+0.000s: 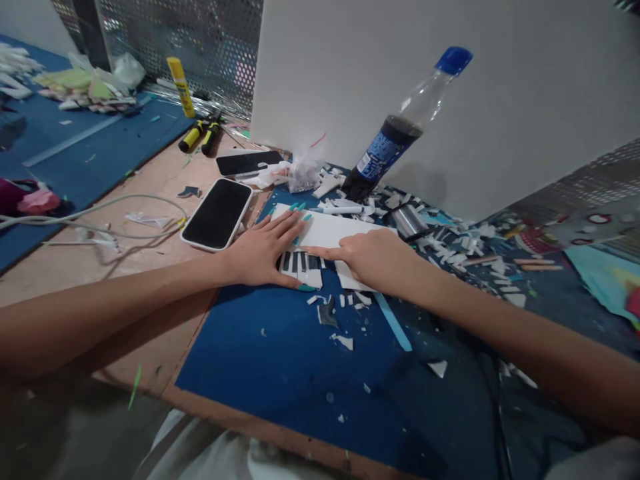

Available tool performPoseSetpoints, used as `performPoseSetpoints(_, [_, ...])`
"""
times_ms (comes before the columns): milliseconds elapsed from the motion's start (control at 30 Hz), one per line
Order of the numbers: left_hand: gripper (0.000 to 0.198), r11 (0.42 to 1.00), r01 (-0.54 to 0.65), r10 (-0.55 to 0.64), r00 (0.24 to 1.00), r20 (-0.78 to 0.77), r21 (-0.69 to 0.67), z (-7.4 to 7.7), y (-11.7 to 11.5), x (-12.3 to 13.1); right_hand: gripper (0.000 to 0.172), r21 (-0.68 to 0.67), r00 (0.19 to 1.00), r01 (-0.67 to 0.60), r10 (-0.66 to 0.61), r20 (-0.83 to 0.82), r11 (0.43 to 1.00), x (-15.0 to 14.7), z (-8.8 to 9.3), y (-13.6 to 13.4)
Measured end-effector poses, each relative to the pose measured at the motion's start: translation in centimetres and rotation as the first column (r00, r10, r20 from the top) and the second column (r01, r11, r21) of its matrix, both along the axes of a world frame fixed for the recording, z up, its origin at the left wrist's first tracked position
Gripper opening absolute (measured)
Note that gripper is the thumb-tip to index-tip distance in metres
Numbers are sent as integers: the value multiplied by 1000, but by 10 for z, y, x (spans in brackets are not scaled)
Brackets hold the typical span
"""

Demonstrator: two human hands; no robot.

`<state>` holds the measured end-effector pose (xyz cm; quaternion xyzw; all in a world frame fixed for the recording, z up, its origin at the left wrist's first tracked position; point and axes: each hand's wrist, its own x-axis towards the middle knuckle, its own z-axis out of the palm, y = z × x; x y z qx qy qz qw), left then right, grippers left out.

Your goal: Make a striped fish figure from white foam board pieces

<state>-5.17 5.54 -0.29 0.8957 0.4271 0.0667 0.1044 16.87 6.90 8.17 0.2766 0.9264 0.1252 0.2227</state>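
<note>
My left hand (263,250) lies flat with its fingers spread over a white foam sheet (320,230) and a small white piece with dark stripes like piano keys (303,262). Its long nails are teal. From the right, my right hand (373,255) reaches in, its index finger stretched along the sheet's lower edge beside the striped piece. The other fingers are curled under, and whatever they may hold is hidden. Another white piece (347,277) shows below that hand. Close by, a light blue strip (394,325) lies on the blue board (280,360).
Left of my hands lies a white-cased phone (217,215), with another phone (250,162) behind. A cola bottle (383,150) stands among foam scraps (460,247) near a wire spool (409,222). Pliers (201,135), a glue stick (181,87) and a cable (125,198) are further left.
</note>
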Motion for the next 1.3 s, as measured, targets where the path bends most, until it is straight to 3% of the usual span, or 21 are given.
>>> performPoseSetpoints(767, [113, 1000, -7, 7, 1000, -22, -4, 3, 0, 2, 70, 5, 998, 66, -66, -13, 998, -3, -4, -7])
performPoseSetpoints(933, [113, 1000, 6, -6, 1000, 0, -10, 3, -1, 1, 65, 12, 992, 122, -122, -3, 992, 1, 7, -9])
performPoseSetpoints(1100, [120, 999, 35, -34, 999, 16, -13, 1, 1, -1, 64, 20, 989, 147, -148, 0, 989, 7, 20, -22])
performPoseSetpoints(1300, [114, 997, 76, -76, 997, 11, -22, -2, 3, -6, 70, -20, 990, 127, -126, 61, 992, 9, 9, -41])
